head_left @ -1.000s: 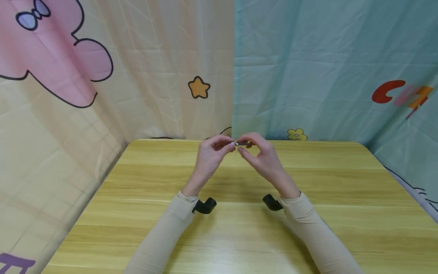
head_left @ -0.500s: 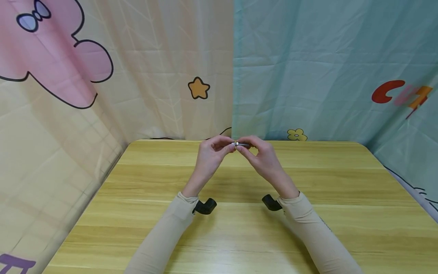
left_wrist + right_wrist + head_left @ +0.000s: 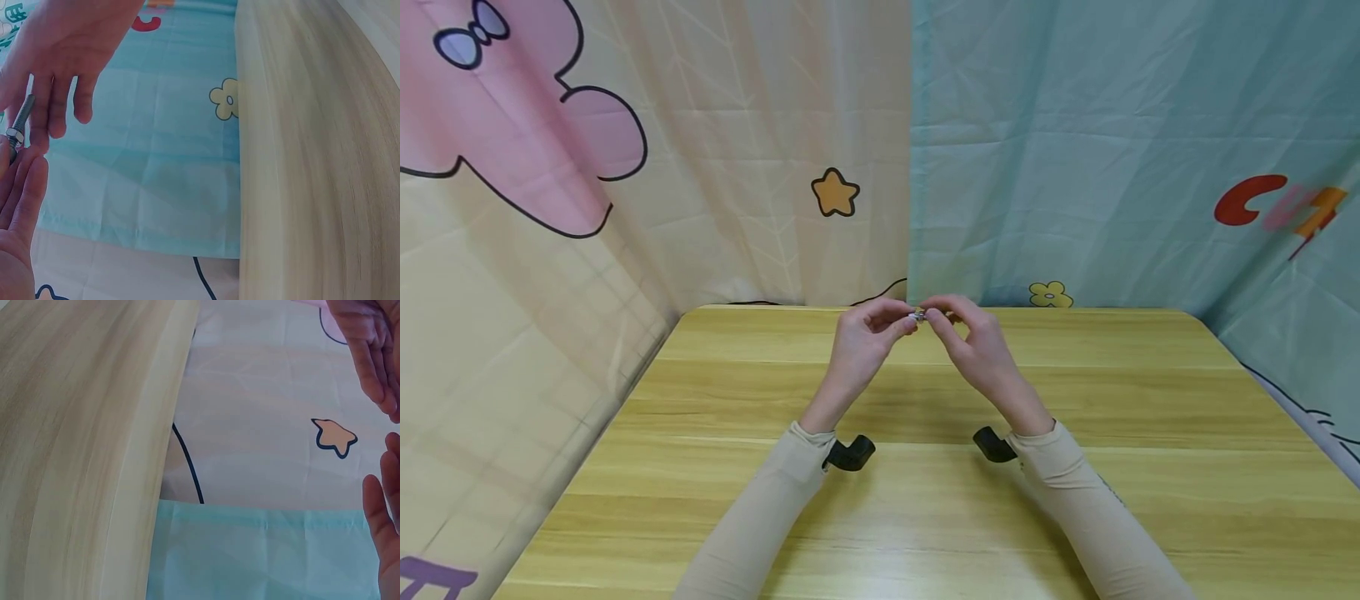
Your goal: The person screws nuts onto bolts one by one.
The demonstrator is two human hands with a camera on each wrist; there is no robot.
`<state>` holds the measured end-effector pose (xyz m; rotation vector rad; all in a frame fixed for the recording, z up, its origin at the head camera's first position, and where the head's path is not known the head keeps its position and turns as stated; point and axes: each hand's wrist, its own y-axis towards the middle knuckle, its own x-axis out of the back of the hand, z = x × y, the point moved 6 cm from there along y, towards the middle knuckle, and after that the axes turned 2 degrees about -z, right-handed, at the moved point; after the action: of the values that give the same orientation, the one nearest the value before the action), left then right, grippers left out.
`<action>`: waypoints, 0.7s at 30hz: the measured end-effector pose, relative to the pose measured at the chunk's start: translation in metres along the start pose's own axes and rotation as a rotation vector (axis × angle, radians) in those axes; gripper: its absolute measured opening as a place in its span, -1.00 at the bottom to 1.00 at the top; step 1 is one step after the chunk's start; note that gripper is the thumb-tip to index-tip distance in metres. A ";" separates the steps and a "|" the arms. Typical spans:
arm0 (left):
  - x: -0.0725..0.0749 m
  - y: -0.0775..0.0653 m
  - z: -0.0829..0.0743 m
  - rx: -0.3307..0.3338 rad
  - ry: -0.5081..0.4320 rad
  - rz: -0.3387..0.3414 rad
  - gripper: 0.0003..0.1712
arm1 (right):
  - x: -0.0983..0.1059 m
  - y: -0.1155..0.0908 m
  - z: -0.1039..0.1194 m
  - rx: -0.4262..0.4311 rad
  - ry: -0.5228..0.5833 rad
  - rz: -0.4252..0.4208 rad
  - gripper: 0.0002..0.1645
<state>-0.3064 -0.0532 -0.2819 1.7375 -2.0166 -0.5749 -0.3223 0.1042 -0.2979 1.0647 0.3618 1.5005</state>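
Note:
Over the far edge of the table, a small metal bolt (image 3: 25, 111) with a hex nut (image 3: 15, 135) on its thread is held between both hands. My left hand (image 3: 861, 342) pinches it at the head end, which the fingertips mostly cover. From the other side, my right hand (image 3: 977, 346) has thumb and forefinger round the threaded part at the nut. In the head view the right thumb hides most of the shank. The other right fingers (image 3: 57, 106) reach past the bolt in the left wrist view. The right wrist view shows both hands at its right edge, with the bolt out of sight.
Below the hands lies a wood-grain table (image 3: 895, 500). Printed curtains hang close behind it, a cream one (image 3: 737, 167) on the left and a teal one (image 3: 1075, 150) on the right. A black curved piece (image 3: 852, 452) sticks out at each wrist.
My right thumb has slid up and rightward along the bolt, covering the shank that showed before. The left hand has kept its pinch and stayed almost still.

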 end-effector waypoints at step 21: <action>0.005 0.006 0.031 -0.012 -0.044 -0.020 -0.85 | 0.000 0.003 0.008 0.099 -0.021 0.014 -0.74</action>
<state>-0.3291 -0.0556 -0.3039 1.7546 -2.0235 -0.6358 -0.3182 0.1002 -0.2912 1.1620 0.4178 1.4950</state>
